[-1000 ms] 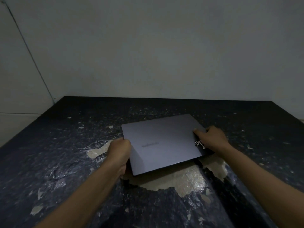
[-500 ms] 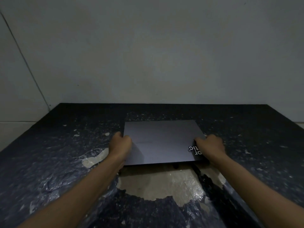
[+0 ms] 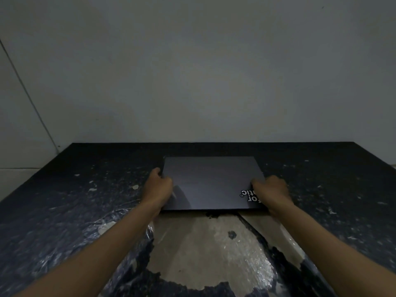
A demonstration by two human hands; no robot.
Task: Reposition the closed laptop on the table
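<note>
Two hands on the job here, and there's only the head view to go on. Your left hand (image 3: 158, 188) is curled over the left edge of the closed laptop (image 3: 211, 182), thumb lying on top of the lid and the rest of the fingers tucked down the side, so it's got a proper hold on that edge. Your right hand (image 3: 270, 190) is doing the same on the right edge near the front corner, knuckles bent and fingers wrapped round the side; it partly covers a white sticker (image 3: 250, 195) with lettering on the lid, of which you can only read a few characters. The laptop is dark grey, lid shut, lying flat or close to it on the black table (image 3: 64, 200), sitting square to you with its back edge running parallel to the far edge of the table, and a strip of bare tabletop between it and the grey wall (image 3: 203, 71). It's roughly in the middle of the table left to right, toward the far side. I can't tell if the underside is actually touching the surface or held just off it. Just in front of the laptop's near edge is a big pale patch (image 3: 205, 249) where the black covering has peeled away, shiny and wrinkled, lying between your two forearms. The covering is scuffed and flecked with small pale chips on both sides.
</note>
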